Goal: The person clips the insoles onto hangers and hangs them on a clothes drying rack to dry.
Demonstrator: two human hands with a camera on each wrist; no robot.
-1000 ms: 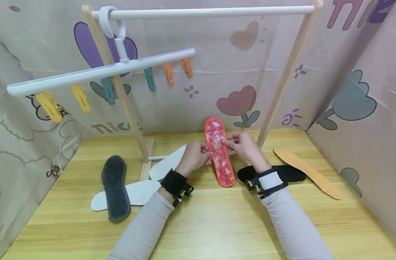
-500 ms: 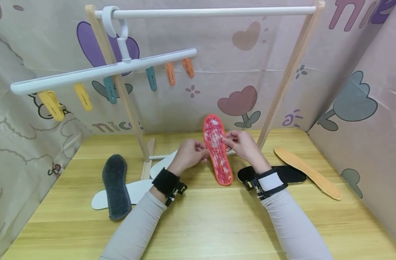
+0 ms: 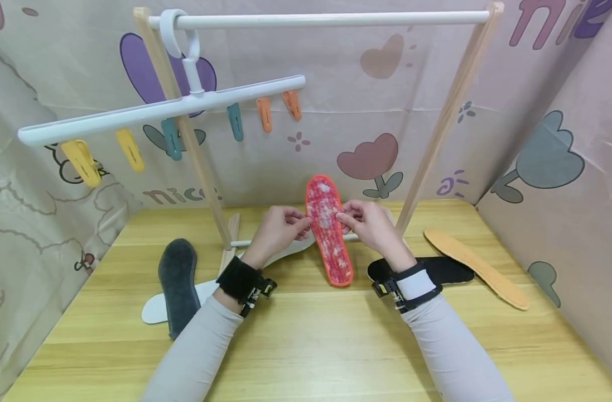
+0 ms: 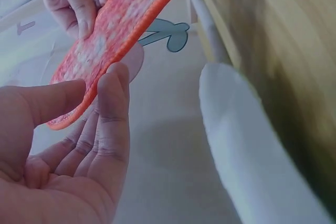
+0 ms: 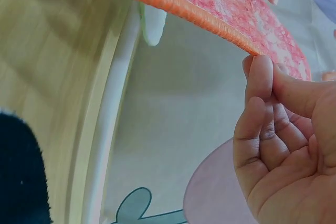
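A red and white mottled insole [image 3: 328, 234] with an orange stitched rim is held nearly upright above the table, toe end up. My right hand [image 3: 368, 223] pinches its right edge between thumb and index finger, clearly so in the right wrist view. At the left edge, my left hand [image 3: 280, 228] grips with the thumb over the mottled face and the index finger [image 4: 114, 85] against the rim. Behind and below my left hand lies a white insole [image 3: 292, 250], partly hidden by that hand and forearm.
A wooden rack with a white top bar [image 3: 326, 20] carries a white hanger [image 3: 120, 114] with yellow, teal and orange clips. A dark grey insole [image 3: 179, 285] crosses a white one [image 3: 155, 310] at left. Black [image 3: 448, 269] and tan [image 3: 478, 269] insoles overlap at right.
The red insole has shifted left and slightly up, held in the hands. My left hand has moved left and up, my right hand slightly left. More of the white insole behind shows at its right end.
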